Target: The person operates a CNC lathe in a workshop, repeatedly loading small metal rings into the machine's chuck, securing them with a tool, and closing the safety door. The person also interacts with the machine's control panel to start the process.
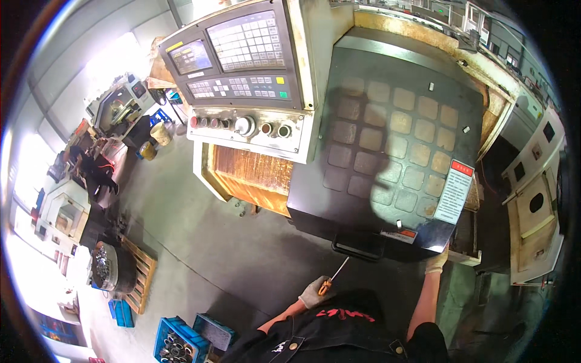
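My left hand [315, 293], in a grey glove, grips a screwdriver [334, 276] with an orange handle. Its thin shaft points up toward the black handle [357, 251] on the machine's dark sliding door [393, 139]. My right hand [437, 262], also gloved, is pressed against the lower right edge of that door, beside the white and red warning label [454, 192]. The fingers there are partly hidden behind the door edge.
A control panel [242, 66] with screen, keys and knobs hangs left of the door. Blue crates [181, 342] of metal parts sit on the floor at lower left, beside a wooden pallet [142, 275] carrying a round metal part. Other machines line the left wall.
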`<action>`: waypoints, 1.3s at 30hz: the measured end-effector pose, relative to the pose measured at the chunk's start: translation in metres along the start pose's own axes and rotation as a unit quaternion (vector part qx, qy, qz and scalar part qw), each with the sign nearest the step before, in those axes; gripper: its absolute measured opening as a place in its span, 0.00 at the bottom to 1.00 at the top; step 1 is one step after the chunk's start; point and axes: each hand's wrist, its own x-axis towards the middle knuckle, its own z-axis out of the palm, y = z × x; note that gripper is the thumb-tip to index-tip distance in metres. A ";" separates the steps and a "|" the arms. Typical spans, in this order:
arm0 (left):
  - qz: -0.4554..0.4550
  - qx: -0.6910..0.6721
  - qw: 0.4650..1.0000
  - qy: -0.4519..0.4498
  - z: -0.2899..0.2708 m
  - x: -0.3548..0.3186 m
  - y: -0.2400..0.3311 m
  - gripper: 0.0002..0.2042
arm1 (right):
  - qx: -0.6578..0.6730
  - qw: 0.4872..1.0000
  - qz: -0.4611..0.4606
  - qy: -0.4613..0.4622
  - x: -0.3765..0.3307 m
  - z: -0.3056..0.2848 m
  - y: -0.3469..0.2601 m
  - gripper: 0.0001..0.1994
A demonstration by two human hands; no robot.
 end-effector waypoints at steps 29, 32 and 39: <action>0.047 0.056 0.997 -0.002 -0.037 -0.070 -0.026 0.20 | -0.189 0.959 -0.103 0.185 -0.056 0.072 0.006 0.27; 0.051 0.075 0.996 -0.012 -0.035 -0.069 -0.026 0.20 | -0.210 0.959 -0.115 0.149 -0.057 0.077 0.018 0.26; 0.024 0.071 0.997 0.002 -0.036 -0.073 -0.019 0.20 | -0.281 0.951 -0.067 0.106 -0.050 0.075 0.041 0.24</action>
